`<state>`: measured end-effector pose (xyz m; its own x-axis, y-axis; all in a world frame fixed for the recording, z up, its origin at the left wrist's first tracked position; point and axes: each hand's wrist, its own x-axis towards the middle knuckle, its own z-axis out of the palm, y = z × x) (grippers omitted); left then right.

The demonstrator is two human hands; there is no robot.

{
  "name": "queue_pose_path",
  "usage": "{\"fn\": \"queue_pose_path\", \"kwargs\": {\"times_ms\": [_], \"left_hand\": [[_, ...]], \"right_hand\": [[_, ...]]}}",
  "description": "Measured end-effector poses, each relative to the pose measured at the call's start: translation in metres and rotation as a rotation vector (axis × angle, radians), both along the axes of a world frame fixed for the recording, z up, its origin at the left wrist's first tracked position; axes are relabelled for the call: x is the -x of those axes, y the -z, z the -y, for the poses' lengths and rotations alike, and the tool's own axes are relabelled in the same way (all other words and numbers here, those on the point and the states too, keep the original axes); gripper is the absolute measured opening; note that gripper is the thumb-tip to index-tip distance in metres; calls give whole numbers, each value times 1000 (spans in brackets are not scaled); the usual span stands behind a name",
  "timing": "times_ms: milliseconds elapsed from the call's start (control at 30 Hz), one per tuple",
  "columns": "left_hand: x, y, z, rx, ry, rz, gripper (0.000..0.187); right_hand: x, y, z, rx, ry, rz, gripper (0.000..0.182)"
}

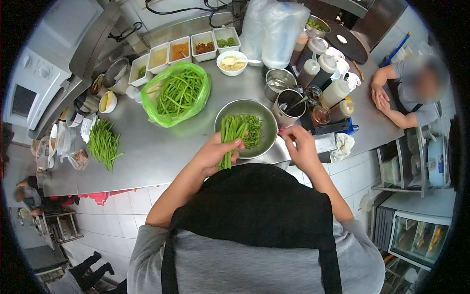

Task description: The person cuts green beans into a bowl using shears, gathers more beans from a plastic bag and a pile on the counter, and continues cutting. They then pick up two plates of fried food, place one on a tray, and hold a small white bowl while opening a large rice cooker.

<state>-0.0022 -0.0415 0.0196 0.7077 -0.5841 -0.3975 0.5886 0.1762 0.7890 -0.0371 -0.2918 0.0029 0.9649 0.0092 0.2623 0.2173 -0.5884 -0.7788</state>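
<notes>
My left hand (220,148) is wrapped round a bunch of green beans (234,131), their ends lined up over a steel bowl (223,109). Inside that bowl lies a pile of cut green beans (253,137). At the bowl's right rim my right hand (299,141) has its fingers curled and pinched together. A small reddish bit shows by those fingertips, too little of it to name. Beyond the bowl, a bright green plastic bag (152,111) stands open, full of whole beans (181,90). Another heap of beans (104,142) rests on the counter at the left.
Steel counter (171,161) runs across in front of me. White tubs (179,49) of ingredients line the back, beside a small white bowl (231,67) with a spoon. Metal pots (288,116) and sauce bottles (336,93) crowd the right. A person (409,93) leans on the counter's far right.
</notes>
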Motion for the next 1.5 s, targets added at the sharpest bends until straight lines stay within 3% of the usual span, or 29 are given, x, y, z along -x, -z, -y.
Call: {"fn": "queue_pose_path", "kwargs": {"times_ms": [100,167,300,433,533,733,833,933,1033,1267,1500], "left_hand": [[-2,6,-6,1,-22,12,22],[-4,10,-7,-3,-42,38,22],[-4,13,-4,-139,-128,128,21],[-4,18,-2,-243,-197,212,21],[-3,19,-3,-278,-201,248,20],[-3,19,-4,-325,-236,244,21],[-7,21,-6,-300,-260,247,23],[-9,22,-8,-301,-273,248,24],[-9,21,-5,-328,-286,256,24],[-7,28,8,-421,-255,373,26],[-8,34,7,-516,-199,434,26]], "right_hand": [[9,50,32,323,41,61,14],[15,56,34,380,92,114,15],[17,57,44,427,143,-70,22],[16,58,51,466,131,-53,30],[18,56,56,356,172,-178,32],[30,48,63,688,205,-338,30],[49,39,78,697,161,-426,21],[79,-3,84,56,30,-621,16],[83,-38,64,-253,-70,-655,16],[39,-29,10,-183,-223,-724,33],[24,-25,2,-200,-247,-793,32]]}}
